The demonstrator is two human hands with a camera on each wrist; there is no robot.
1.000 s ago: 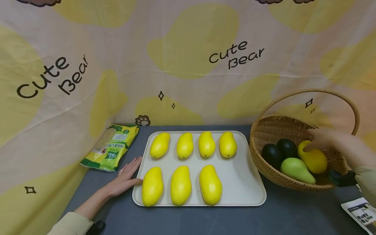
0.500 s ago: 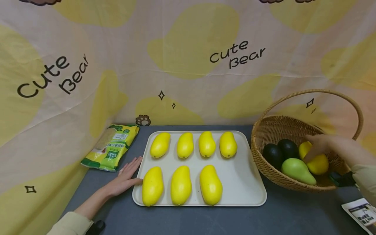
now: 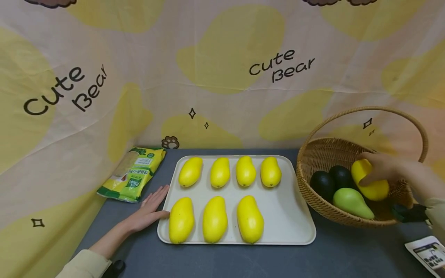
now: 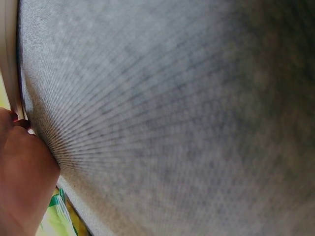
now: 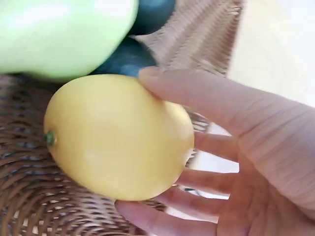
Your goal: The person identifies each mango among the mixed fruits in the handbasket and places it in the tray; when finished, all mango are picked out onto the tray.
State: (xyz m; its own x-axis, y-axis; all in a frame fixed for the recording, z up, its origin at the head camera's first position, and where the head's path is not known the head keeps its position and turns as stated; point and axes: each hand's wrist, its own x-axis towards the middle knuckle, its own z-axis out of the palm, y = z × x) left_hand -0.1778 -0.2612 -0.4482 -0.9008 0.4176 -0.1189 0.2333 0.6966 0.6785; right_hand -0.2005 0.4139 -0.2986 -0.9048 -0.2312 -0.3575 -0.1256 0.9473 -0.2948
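Note:
In the wicker basket point(image 3: 326, 212) at the right, my right hand point(image 3: 387, 168) grips a yellow mango point(image 3: 375, 190). The right wrist view shows the thumb on one side of this mango point(image 5: 118, 137) and the fingers curled beneath the other. Beside it lie a green pear point(image 3: 352, 202) and two dark avocados point(image 3: 322, 184). My left hand point(image 3: 147, 210) lies flat on the table with fingers straight, its thumb touching the left rim of the white tray point(image 3: 285, 216). Two rows of yellow mangoes point(image 3: 215, 219) sit on that tray.
A yellow-green food packet point(image 3: 133, 173) lies at the back left. A printed card or packet point(image 3: 429, 253) rests at the right front. The basket handle point(image 3: 368, 109) arches above the right hand. A patterned cloth point(image 3: 226, 77) hangs behind the table.
My right hand has closed round the mango in the basket, which now sits slightly raised and tilted up at its far end. My left hand and the tray stay put.

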